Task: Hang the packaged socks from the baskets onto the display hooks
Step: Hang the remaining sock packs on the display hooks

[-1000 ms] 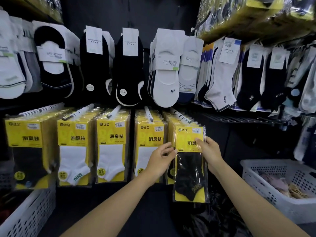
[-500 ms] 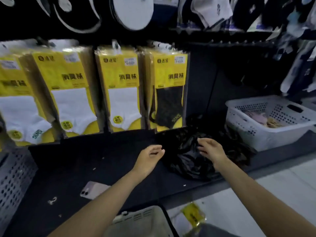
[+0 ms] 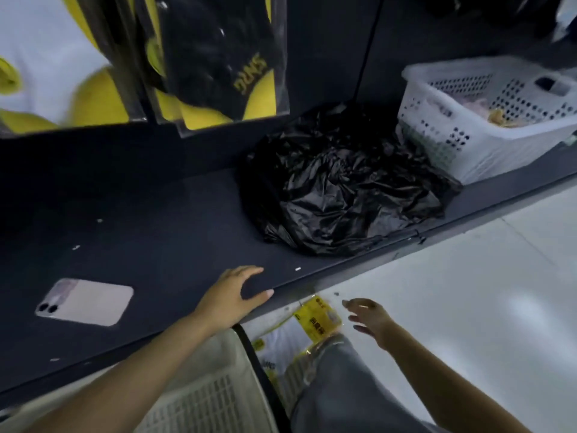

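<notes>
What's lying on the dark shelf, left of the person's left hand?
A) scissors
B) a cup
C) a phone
C: a pale phone lies camera side up on the shelf, left of the left hand.

1. Fingers of the left hand (image 3: 232,296) sit on the shelf (image 3: 156,229) front edge; a phone (image 3: 84,301) lies on the shelf well to their left.
2. Beyond those fingertips there's a plastic bag (image 3: 343,189), with a basket (image 3: 468,145) touching its right side.
3. Below the shelf, a sock packet (image 3: 315,320) lies just left of the right hand (image 3: 370,320) fingers.
</notes>
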